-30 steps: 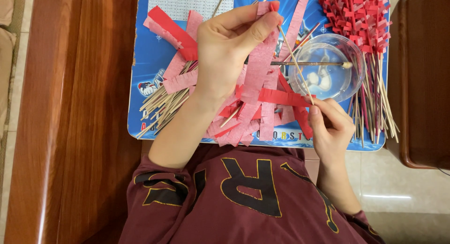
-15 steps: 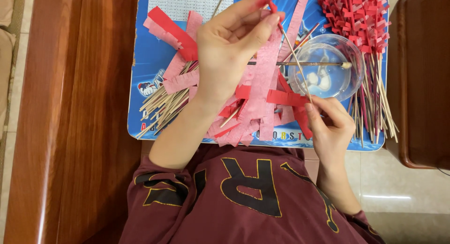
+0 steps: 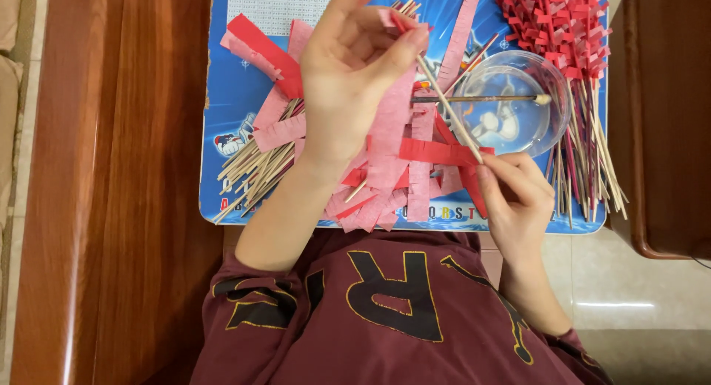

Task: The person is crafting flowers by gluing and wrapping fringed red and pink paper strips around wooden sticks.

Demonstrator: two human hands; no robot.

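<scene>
My left hand (image 3: 355, 67) is raised over the blue board (image 3: 229, 104), pinching the upper end of a thin wooden stick (image 3: 448, 107) between thumb and fingers. My right hand (image 3: 515, 196) grips the stick's lower end, where a red fringed paper strip (image 3: 433, 152) is wrapped against it. Beneath the hands lies a heap of pink and red fringed paper strips (image 3: 385, 185).
A clear bowl (image 3: 515, 104) with a brush laid across it stands right of the hands. Finished sticks with red paper tops (image 3: 570, 29) lie at the board's right edge. Bare wooden sticks (image 3: 255, 170) lie at the left. Wooden furniture flanks both sides.
My left hand has shifted slightly up and right along the stick. My right hand stays at the lower end with the red strip.
</scene>
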